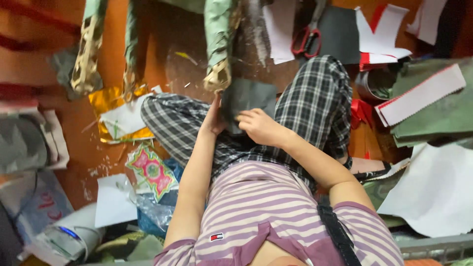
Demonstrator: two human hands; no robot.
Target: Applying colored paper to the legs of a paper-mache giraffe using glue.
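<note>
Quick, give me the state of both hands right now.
Left hand: closed on the edge of the dark grey sheet.
Right hand: fingers curled, pressing on the same sheet.

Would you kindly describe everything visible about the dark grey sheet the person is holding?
The dark grey sheet looks like thin, matte paper or felt, roughly rectangular. It is held over the lap, above the checked trousers. The left hand grips its left edge; the right hand rests on its lower part. Its upper left corner meets a green-wrapped piece with gold trim.
</note>
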